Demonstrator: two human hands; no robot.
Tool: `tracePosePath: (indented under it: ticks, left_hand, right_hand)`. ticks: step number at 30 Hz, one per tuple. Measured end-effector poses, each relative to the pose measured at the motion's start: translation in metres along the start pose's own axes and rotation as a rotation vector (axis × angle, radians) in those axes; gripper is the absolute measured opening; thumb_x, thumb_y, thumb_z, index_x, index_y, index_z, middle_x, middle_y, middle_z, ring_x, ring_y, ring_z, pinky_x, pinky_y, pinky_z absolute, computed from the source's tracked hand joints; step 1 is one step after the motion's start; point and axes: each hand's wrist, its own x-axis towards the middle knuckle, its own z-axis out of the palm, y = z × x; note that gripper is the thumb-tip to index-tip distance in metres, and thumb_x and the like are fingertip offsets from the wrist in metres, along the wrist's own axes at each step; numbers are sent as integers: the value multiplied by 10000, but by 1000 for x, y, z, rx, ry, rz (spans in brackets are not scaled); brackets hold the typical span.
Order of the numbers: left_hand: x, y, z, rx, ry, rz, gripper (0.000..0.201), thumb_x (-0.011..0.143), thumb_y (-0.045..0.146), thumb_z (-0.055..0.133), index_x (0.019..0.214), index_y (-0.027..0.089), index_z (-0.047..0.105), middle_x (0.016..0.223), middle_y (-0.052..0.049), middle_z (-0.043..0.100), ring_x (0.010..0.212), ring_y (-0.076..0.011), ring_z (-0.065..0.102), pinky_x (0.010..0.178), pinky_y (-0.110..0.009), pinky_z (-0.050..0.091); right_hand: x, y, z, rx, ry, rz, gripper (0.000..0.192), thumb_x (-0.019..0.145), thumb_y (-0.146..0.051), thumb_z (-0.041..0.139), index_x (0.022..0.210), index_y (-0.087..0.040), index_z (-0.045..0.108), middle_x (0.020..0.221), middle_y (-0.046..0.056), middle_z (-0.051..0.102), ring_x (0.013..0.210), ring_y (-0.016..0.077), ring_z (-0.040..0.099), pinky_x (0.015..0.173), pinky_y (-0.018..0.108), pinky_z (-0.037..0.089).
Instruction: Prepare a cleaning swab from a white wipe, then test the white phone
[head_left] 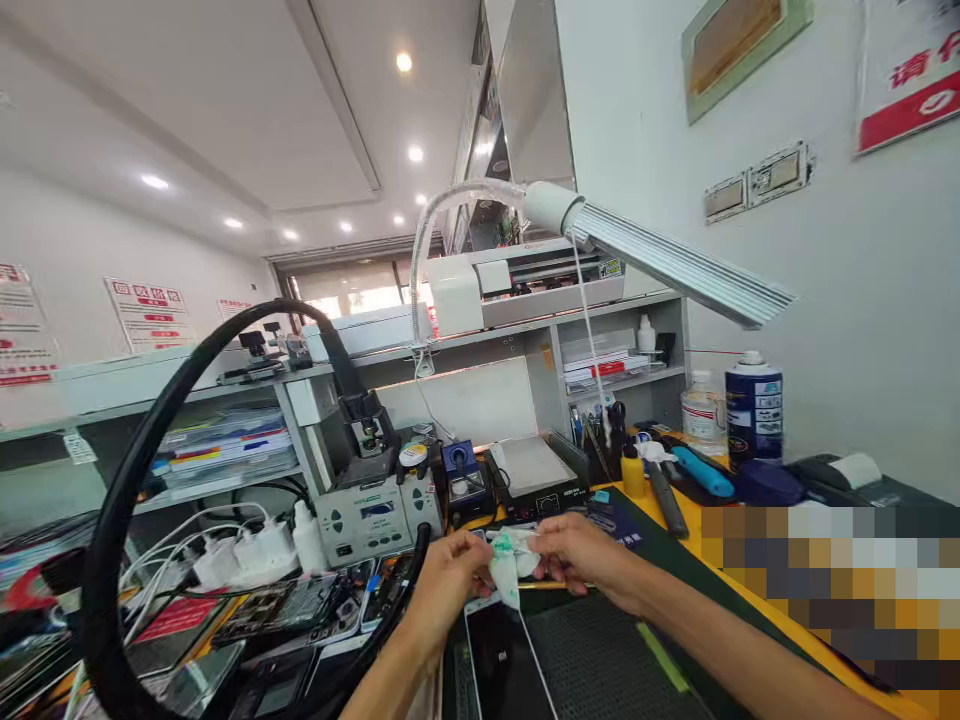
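Item: crumpled white-and-green wipe [508, 562], pinched between my left hand [448, 578] and right hand [576, 553], fingers of both closed on it, held just above the dark phone [501, 655] lying on the black mat [600, 665]. Step, by my judgement: readying the wipe for cleaning. The next move called for a firm fold and light, even pressure on the glass.

1. The yellow-topped bench [679, 520] carries a dark green rectangular work mat [600, 660].
2. A black smartphone [499, 665] lies flat on the mat.
3. Behind the mat, a grey soldering station box [367, 520] stands beside a black hot plate with a silver top [529, 470].
4. At the right rear stand a dark blue spray can [754, 408] and a clear plastic bottle [701, 410].
5. A light blue tool handle [701, 472] lies near the can.
6. White power adapters with cables [247, 550] sit at the left.
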Motion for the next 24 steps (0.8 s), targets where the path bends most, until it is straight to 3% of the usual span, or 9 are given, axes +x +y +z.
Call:
tracePosePath:
  ticks: [6, 9, 12, 15, 17, 21, 24]
  left_hand:
    - [-5, -1, 1, -103, -20, -51, 133, 853, 211, 580, 737, 150, 560, 598, 47, 563, 554, -92, 555, 527, -227, 464]
    - [-11, 3, 5, -152, -18, -77, 87, 819, 227, 567, 820, 141, 579, 684, -2, 608, 565, -95, 567, 497, -219, 443]
    - [-16, 6, 7, -141, 9, -101, 194, 799, 265, 554, 927, 125, 588, 825, -61, 644, 578, -102, 580, 450, -215, 404]
    - [-18, 8, 9, -36, 68, -58, 231, 797, 302, 544, 939, 127, 596, 915, -79, 636, 591, -106, 557, 419, -215, 368]
    - [-19, 9, 10, 71, 95, -1, 204, 790, 323, 562, 867, 140, 609, 784, -33, 598, 549, -100, 489, 401, -212, 320]
    - [-24, 7, 14, 245, 52, 112, 327, 738, 483, 663, 722, 159, 619, 624, 14, 542, 570, -111, 458, 481, -226, 320]
    - [-26, 4, 16, 321, 30, 172, 270, 679, 407, 731, 677, 158, 627, 651, 3, 591, 631, -125, 497, 567, -239, 342]
  right_hand:
    - [3, 3, -2, -9, 58, -37, 206, 708, -346, 637, 624, -167, 582, 573, 29, 628, 429, 85, 445, 320, 174, 260]
    - [1, 3, 0, 28, 61, -80, 195, 706, -332, 622, 608, -173, 564, 572, 6, 572, 510, 106, 488, 348, 175, 304]
    - [-3, 0, 2, 78, 41, -101, 195, 715, -328, 613, 610, -182, 535, 605, -1, 542, 602, 129, 528, 401, 189, 367]
    - [-6, -1, 3, 96, 28, -100, 206, 722, -322, 617, 611, -182, 515, 611, 6, 543, 601, 134, 528, 415, 201, 368]
    - [-7, -1, 3, 101, 17, -93, 203, 727, -318, 613, 619, -181, 512, 607, 12, 555, 575, 133, 524, 420, 210, 368]
    - [-8, -2, 5, 113, -27, -84, 189, 730, -311, 620, 636, -174, 531, 618, 18, 578, 578, 143, 551, 449, 228, 399]
    - [-11, -3, 6, 129, -36, -96, 177, 720, -306, 627, 641, -168, 549, 651, 26, 598, 607, 153, 570, 479, 243, 426]
